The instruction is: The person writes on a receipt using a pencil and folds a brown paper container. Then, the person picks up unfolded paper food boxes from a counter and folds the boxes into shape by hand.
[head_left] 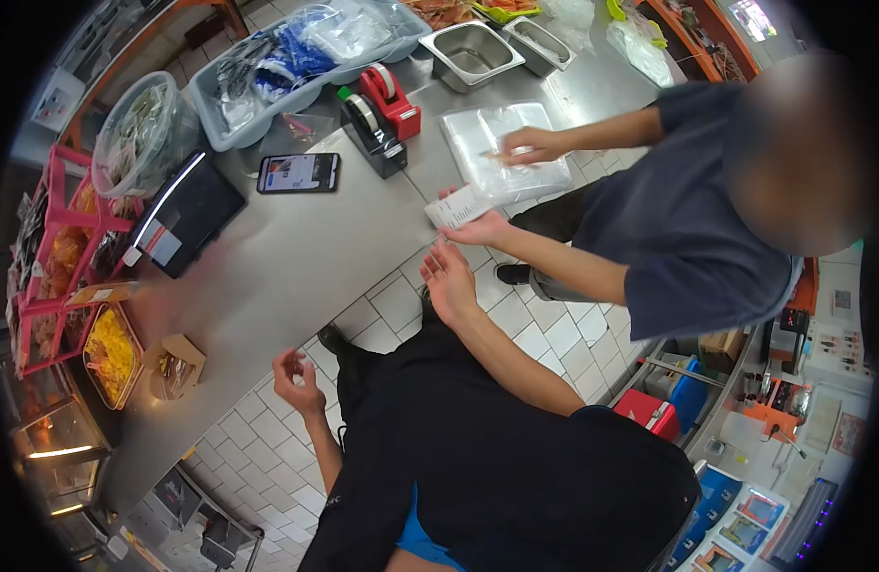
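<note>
My left hand (pixel 298 383) is held in the air near the steel table's edge, fingers loosely curled and apart, with nothing in it. My right hand (pixel 447 283) is raised palm up, fingers spread and empty, just below a co-worker's hand (pixel 480 230). That hand holds a white printed paper (pixel 459 206). The co-worker's other hand (pixel 532 146) grips a thin, pen-like item above a stack of clear plastic bags (pixel 473 129). Whether my fingertips touch the co-worker's hand, I cannot tell.
On the steel table (pixel 296 243) are a phone (pixel 298 173), tape dispensers (pixel 375 133), a dark tablet-like device (pixel 187 214), a blue-grey bin (pixel 232 105), metal pans (pixel 470 52), a tray of yellow food (pixel 112 353) and a small cardboard box (pixel 175 367). The co-worker (pixel 692 205) stands at right.
</note>
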`<state>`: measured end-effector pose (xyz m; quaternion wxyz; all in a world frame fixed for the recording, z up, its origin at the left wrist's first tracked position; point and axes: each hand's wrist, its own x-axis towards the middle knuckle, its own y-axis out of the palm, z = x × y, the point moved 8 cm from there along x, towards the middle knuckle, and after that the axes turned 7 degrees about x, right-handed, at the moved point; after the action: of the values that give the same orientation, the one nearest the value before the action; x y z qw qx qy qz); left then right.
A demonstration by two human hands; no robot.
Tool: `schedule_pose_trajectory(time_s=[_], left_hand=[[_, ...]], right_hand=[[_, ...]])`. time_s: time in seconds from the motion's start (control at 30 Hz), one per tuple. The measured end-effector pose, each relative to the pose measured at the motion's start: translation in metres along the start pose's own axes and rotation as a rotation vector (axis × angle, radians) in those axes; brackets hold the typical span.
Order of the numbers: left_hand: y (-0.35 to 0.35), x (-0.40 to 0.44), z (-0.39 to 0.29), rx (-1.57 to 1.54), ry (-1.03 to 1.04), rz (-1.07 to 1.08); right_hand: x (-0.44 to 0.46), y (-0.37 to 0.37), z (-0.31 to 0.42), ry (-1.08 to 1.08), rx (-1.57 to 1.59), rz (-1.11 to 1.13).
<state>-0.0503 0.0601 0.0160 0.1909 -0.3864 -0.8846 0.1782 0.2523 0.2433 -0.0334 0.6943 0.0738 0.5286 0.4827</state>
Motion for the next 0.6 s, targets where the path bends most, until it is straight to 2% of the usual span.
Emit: schedule_pose_trajectory(time_s=[0.07,0.1,0.2,0.27,0.33,0.4,0.47,0.5,0.57,0.6], left_hand=[[0.006,0.036,-0.022,-0.002,0.060,0.119],[0.027,0.010,-0.004,-0.126,-0.004,0.132],[-0.019,0.061,-0.006,-0.082,0.083,0.270],[-0.009,0.077,0.001,-0.163,-0.010,0.368],[0.028,0.095,-0.019,-0.084,0.143,0.554],[0.080,0.105,-0.019,-0.211,0.051,0.763],[0.129,0.114,-0.015,-0.199,0.131,0.866],[0.147,0.118,-0.015,-0.173,0.144,0.872],[0.170,0.121,-0.021,-0.155,0.138,0.865],[0.175,0.126,-0.024,-0.086,0.134,0.814]], right_hand=[[0.014,0.019,-0.007,-0.071,0.064,-0.005],[0.004,-0.009,0.013,-0.162,-0.038,-0.038],[0.010,0.006,-0.077,0.018,0.107,-0.025],[-0.009,0.016,-0.107,0.001,-0.080,-0.053],[-0.026,0.032,-0.132,0.089,-0.142,-0.007],[-0.051,0.051,-0.148,0.180,-0.196,0.033],[-0.082,0.083,-0.150,0.213,-0.547,0.222],[-0.089,0.085,-0.147,0.222,-0.559,0.216],[-0.099,0.108,-0.118,-0.144,-1.041,0.388],[-0.104,0.118,-0.098,-0.388,-1.240,0.396]])
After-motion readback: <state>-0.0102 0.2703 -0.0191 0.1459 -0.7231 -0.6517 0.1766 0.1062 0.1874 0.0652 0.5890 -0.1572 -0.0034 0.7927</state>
